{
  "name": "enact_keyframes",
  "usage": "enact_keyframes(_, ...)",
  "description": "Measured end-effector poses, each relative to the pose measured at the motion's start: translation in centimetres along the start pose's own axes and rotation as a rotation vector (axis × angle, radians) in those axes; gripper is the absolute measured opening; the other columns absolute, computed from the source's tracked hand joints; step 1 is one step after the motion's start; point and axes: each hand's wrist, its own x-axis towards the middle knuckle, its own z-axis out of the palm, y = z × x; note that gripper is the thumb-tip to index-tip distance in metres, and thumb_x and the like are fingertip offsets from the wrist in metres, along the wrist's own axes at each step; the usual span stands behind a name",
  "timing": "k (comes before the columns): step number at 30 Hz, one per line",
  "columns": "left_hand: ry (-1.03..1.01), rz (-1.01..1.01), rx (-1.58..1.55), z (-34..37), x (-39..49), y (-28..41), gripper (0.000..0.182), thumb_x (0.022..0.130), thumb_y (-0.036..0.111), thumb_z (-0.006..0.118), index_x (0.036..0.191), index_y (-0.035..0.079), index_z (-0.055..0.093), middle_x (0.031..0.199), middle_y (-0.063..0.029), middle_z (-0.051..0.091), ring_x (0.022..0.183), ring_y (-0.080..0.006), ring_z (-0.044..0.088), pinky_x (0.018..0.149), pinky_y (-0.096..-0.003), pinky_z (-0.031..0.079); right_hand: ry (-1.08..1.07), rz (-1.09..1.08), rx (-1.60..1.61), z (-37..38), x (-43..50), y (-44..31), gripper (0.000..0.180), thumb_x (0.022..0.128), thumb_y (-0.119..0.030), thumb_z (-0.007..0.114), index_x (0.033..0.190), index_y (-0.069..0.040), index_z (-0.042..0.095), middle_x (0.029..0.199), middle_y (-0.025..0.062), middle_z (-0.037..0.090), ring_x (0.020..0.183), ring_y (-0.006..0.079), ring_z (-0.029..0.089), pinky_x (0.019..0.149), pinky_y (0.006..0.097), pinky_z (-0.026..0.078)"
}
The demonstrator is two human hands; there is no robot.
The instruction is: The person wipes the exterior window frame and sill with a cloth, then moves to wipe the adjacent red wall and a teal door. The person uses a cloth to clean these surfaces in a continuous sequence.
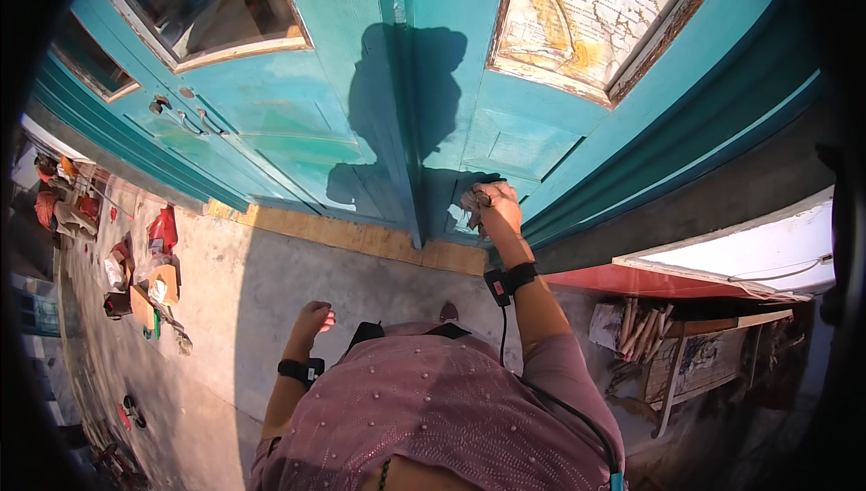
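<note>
My right hand (500,200) is closed around a crumpled, greyish-brown cloth (477,205). It presses the cloth against the lower part of the turquoise painted wooden door (521,136), close to a panel. Low at my left side, my left hand (314,320) hangs away from the door with its fingers loosely curled; nothing is seen in it. The shadow of my head and shoulders falls across the door's middle post (406,173). Each of my wrists wears a black strap with a small device.
A yellowish sill (325,226) runs under the doors. Metal handles (210,122) sit on the left leaf. Cardboard boxes (162,285) and a red bag (162,227) lie on the concrete floor at left. At right stand a wooden frame (697,362) and a bundle of sticks (639,329).
</note>
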Motion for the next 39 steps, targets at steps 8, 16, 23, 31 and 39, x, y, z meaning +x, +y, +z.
enact_keyframes(8, -0.023, -0.051, -0.032, -1.5, -0.6, -1.0, 0.035, 0.09, 0.025, 0.059, 0.116, 0.001, 0.059, 0.095, -0.006, 0.067, 0.08, -0.0142, 0.066, 0.07, -0.0268, 0.052, 0.94, -0.345, 0.008, -9.6, 2.2, -0.5, 0.048, 0.071, 0.011, 0.065, 0.115, -0.007, 0.057, 0.115, 0.0142, 0.052, 0.111, 0.0343, 0.048, 0.097, 0.0433, 0.04)
enact_keyframes(16, -0.029, -0.055, 0.029, -3.9, -1.4, 1.2, 0.041, 0.091, 0.031, 0.06, 0.121, 0.002, 0.057, 0.101, -0.006, 0.065, 0.087, -0.0158, 0.065, 0.074, -0.029, 0.051, -0.13, 0.358, 0.145, 7.0, -3.5, 7.0, 0.041, 0.071, -0.017, 0.075, 0.108, -0.002, 0.063, 0.1, 0.0171, 0.067, 0.09, 0.0337, 0.065, 0.08, 0.0416, 0.052)
enact_keyframes(23, -0.218, 0.318, -0.171, 0.9, -0.6, 8.6, 0.071, 0.093, 0.04, 0.061, 0.148, 0.007, 0.031, 0.141, -0.0144, 0.043, 0.129, -0.026, 0.044, 0.1, -0.0392, 0.043, -0.662, 0.434, 1.154, 12.7, -10.2, -8.0, 0.043, 0.096, -0.026, 0.059, 0.131, 0.0, 0.051, 0.12, 0.0078, 0.059, 0.109, 0.0183, 0.057, 0.093, 0.0321, 0.046)
enact_keyframes(31, -0.483, 0.356, -0.439, 3.0, 3.7, 15.1, 0.064, 0.085, 0.022, 0.071, 0.138, 0.001, 0.042, 0.122, -0.0112, 0.058, 0.112, -0.0195, 0.056, 0.096, -0.0323, 0.045, -0.605, 0.505, 1.406, 11.1, -12.9, -12.1, 0.043, 0.1, -0.03, 0.05, 0.134, -0.004, 0.049, 0.125, 0.0115, 0.06, 0.112, 0.022, 0.06, 0.086, 0.0353, 0.052)
enact_keyframes(39, -0.437, 1.341, -0.394, 5.9, -1.5, 39.3, 0.056, 0.08, 0.014, 0.076, 0.128, 0.005, 0.047, 0.119, -0.011, 0.058, 0.107, -0.0204, 0.059, 0.093, -0.0359, 0.049, -0.402, 0.897, 0.898, 8.9, -15.2, -0.3, 0.022, 0.094, -0.014, 0.056, 0.114, -0.006, 0.061, 0.101, 0.0053, 0.067, 0.085, 0.014, 0.066, 0.073, 0.0279, 0.053)
